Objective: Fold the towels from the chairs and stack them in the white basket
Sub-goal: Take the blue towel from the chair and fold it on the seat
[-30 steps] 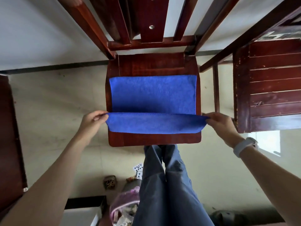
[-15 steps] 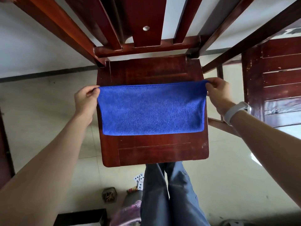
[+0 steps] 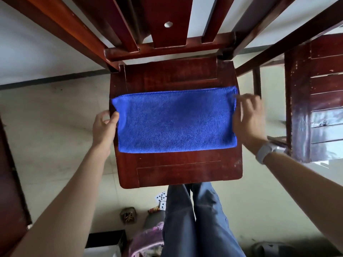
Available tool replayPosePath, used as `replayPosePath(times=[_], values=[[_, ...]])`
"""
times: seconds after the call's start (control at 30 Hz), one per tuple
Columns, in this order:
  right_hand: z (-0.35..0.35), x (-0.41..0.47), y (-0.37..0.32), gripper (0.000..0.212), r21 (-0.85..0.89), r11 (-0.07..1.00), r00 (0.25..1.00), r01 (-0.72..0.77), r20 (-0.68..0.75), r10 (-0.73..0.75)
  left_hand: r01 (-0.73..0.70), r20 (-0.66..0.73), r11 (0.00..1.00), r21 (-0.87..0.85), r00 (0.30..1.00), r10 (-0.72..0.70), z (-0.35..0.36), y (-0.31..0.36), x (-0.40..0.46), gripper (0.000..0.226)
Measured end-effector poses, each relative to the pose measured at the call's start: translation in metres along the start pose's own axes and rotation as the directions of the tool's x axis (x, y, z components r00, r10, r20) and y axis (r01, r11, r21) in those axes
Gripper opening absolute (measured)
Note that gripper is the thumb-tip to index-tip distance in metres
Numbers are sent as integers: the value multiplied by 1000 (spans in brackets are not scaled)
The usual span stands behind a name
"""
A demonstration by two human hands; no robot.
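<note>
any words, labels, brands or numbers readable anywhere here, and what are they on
No word, label, brand or number can be read.
Playing cards on the floor by the person's legs: dark pips show, but the corner numbers are too small to read.
White wristband on the right wrist: no display or text in view.
Folded blue towel, dark red wooden chair seat: no tag or print visible.

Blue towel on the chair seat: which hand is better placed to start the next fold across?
Probably the left hand: its fingers touch the blue towel at the left short edge. The right hand is blurred, fingers spread beside the right edge.
</note>
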State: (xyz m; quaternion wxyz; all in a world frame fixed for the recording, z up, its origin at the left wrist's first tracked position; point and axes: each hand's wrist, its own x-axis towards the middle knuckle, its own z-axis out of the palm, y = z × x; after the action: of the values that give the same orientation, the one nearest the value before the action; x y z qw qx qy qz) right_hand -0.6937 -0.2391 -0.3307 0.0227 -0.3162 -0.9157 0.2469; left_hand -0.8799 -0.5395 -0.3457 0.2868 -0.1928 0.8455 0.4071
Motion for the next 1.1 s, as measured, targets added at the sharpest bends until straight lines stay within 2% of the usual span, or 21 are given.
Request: replayPosePath(times=[0.07, 0.13, 0.23, 0.37, 0.47, 0.53, 0.6, 0.67, 0.73, 0.77, 0.83, 0.9, 1.0, 1.1], values=[[7, -32, -4, 40, -87, 975, 976, 206, 89, -198, -22, 33, 999, 43, 999, 21, -2, -14, -19, 19], [19, -57, -6, 42, -128, 943, 943, 307, 175, -283, -23, 41, 994, 107, 999, 19, -4, -27, -34, 17], [33, -76, -6, 44, -223, 927, 934, 300, 265, -239, 21, 38, 992, 123, 999, -26, -8, -41, -45, 32], [36, -81, 6, 52, -356, 904, 915, 235, 395, -82, -114, -19, 918, 380, 991, 131, -10, -48, -43, 35], [35, -78, 15, 54, -413, 859, 872, 302, 484, -74, -199, -29, 834, 516, 968, 249, -9, -53, -39, 34], [32, -77, 14, 55, -399, 863, 864, 310, 496, -81, -182, -45, 786, 591, 965, 258, -8, -56, -38, 38], [27, -75, 10, 53, -294, 932, 897, 211, 438, -65, -138, -106, 769, 624, 960, 259, -6, -55, -43, 44], [22, -70, 5, 47, -149, 988, 961, 38, 278, 5, -169, -165, 752, 637, 923, 347, -1, -48, -53, 45], [17, -62, 2, 40, -10, 988, 986, -156, 61, 157, -308, -101, 655, 690, 856, 508, 11, -39, -64, 46], [16, -56, 0, 36, 76, 956, 959, -285, 8, 285, -383, -19, 586, 714, 826, 563, 20, -35, -69, 48], [16, -43, -2, 29, 163, 830, 846, -533, 75, 529, -483, 170, 459, 746, 804, 570, 43, -31, -79, 52], [17, -32, -5, 27, 108, 741, 746, -663, 173, 643, -482, 273, 422, 768, 842, 466, 62, -32, -86, 59], [17, -19, -9, 26, 56, 681, 675, -730, 210, 707, -360, 251, 478, 801, 927, 278, 76, -39, -87, 70], [16, -11, -10, 18, 25, 669, 647, -743, 285, 708, -340, 241, 484, 806, 936, 256, 77, -42, -85, 73]])
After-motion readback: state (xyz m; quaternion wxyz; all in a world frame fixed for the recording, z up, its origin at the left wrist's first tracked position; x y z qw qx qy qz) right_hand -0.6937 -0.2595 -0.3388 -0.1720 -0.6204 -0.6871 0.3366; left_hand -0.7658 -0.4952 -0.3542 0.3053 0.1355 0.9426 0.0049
